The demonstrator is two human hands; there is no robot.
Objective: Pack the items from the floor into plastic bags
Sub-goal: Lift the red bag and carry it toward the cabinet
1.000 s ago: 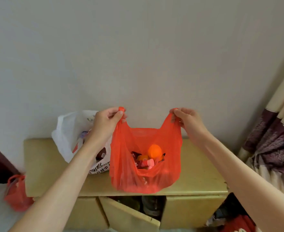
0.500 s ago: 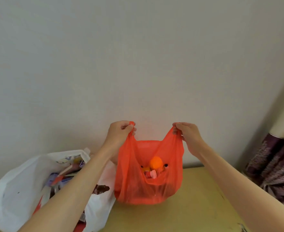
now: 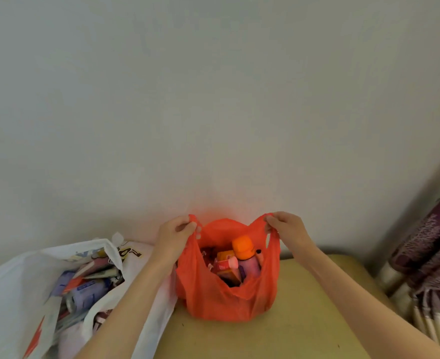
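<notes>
A red plastic bag rests on a yellowish cabinet top against the wall. My left hand pinches its left handle and my right hand pinches its right handle, holding the mouth apart. Inside the bag stand a bottle with an orange cap, a small red and orange box and other small items. A white plastic bag full of packets lies open at the left, touching my left forearm.
The pale wall rises directly behind the bags. A purple and cream curtain hangs at the right edge beside the cabinet.
The view has moved closer and higher over the cabinet. The red bag has come down to rest on the cabinet top, with both hands still on its handles.
</notes>
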